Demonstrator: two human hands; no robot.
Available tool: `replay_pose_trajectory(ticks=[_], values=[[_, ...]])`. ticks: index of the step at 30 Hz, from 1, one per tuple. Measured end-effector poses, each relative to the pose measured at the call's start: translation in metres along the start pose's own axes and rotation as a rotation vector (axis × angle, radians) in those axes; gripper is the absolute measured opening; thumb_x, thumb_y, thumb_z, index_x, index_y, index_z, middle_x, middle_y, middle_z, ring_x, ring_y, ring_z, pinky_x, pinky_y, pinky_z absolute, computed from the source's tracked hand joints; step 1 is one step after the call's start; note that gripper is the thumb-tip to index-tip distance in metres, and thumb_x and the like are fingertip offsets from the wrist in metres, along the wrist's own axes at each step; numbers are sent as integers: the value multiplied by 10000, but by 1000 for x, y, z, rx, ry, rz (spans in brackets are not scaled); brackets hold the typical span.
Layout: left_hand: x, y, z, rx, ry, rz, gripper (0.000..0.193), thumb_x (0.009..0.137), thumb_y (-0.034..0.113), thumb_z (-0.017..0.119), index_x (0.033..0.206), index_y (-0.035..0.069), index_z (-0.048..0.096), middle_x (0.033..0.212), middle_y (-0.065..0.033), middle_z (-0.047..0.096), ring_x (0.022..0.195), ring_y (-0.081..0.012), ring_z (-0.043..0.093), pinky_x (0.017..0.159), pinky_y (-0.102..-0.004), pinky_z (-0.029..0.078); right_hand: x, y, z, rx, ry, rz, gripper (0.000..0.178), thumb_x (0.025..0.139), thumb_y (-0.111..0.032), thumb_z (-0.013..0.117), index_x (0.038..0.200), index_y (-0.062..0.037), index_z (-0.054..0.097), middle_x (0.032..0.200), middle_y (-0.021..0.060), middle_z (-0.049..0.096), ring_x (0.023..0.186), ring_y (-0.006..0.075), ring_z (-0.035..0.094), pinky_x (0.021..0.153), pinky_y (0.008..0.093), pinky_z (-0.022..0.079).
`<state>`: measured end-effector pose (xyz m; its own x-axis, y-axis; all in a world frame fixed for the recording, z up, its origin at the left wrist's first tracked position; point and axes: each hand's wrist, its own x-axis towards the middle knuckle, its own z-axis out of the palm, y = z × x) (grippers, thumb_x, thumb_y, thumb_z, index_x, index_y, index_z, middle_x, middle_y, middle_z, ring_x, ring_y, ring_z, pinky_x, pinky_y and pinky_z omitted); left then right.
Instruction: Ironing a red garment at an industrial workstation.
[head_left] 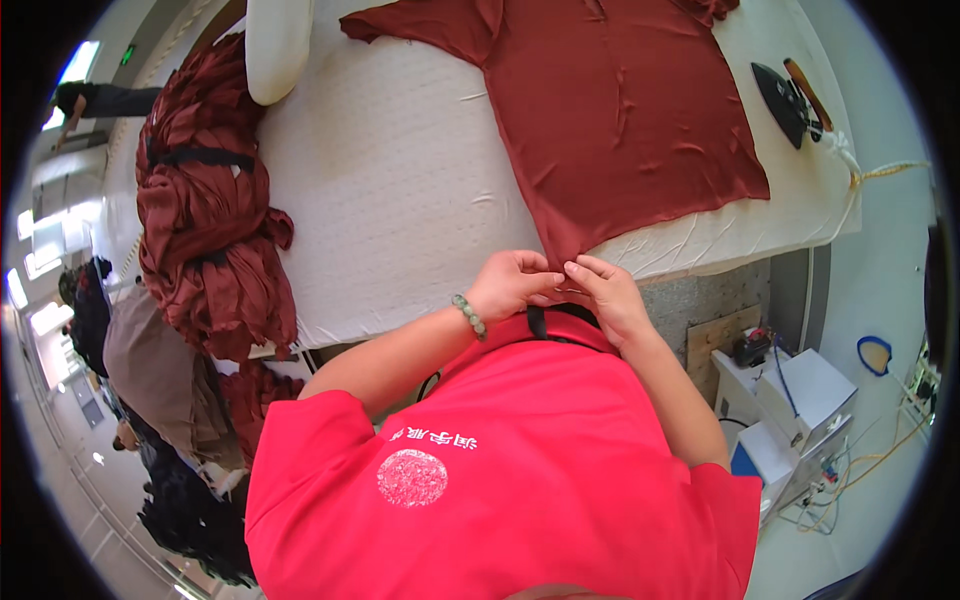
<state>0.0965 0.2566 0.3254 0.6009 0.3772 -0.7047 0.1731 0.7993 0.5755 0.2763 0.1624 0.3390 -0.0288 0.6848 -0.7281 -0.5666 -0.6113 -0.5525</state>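
Observation:
A dark red satiny garment lies spread over a padded white ironing table, its lower left corner drawn toward me at the near edge. My left hand, with a green bead bracelet at the wrist, pinches that corner between thumb and fingers. Close beside it my right hand pinches the same hem, and the two hands nearly touch. Small folds run up the cloth from my fingers. On the table's far right a steam iron with a brown handle rests apart from the garment.
Bundles of dark red cloth, tied with a black band, hang at the table's left end. A padded white sleeve arm stands at the far left. The iron's hose trails right. White equipment stands lower right. Another person is off left.

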Motion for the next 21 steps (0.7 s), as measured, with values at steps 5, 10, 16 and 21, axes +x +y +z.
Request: replay_pose_trajectory(ticks=[5, 10, 16, 21], values=[[64, 64, -49, 387, 187, 102, 461, 935, 379, 741, 1186, 2, 656, 994, -77, 713, 901, -162, 696, 764, -332, 584, -3, -12, 6, 174, 89, 41, 154, 1014, -172, 632, 1070, -33, 670, 1001, 98, 732, 970, 223, 729, 844, 331, 591], [190, 211, -74, -336, 112, 223, 254, 1007, 212, 659, 1176, 23, 671, 1081, -82, 722, 989, -277, 696, 895, -423, 582, -12, -57, -10, 8, 131, -201, 150, 1006, -192, 632, 1019, -43, 642, 960, 110, 729, 874, 240, 743, 741, 347, 606], [194, 254, -101, 9, 299, 481, 218, 957, 196, 731, 1095, 39, 665, 1055, -72, 724, 903, -225, 714, 820, -374, 614, -13, -40, -28, 98, 325, -293, 176, 1013, -221, 623, 972, -50, 617, 945, 134, 729, 783, 242, 748, 665, 345, 610], [170, 239, -122, 305, 373, 281, 235, 933, 172, 760, 1078, 24, 650, 1054, -86, 719, 885, -219, 738, 746, -293, 617, 23, 6, -24, 247, 328, 14, 207, 1020, -257, 624, 1001, -51, 628, 936, 144, 737, 776, 222, 746, 665, 319, 611]])
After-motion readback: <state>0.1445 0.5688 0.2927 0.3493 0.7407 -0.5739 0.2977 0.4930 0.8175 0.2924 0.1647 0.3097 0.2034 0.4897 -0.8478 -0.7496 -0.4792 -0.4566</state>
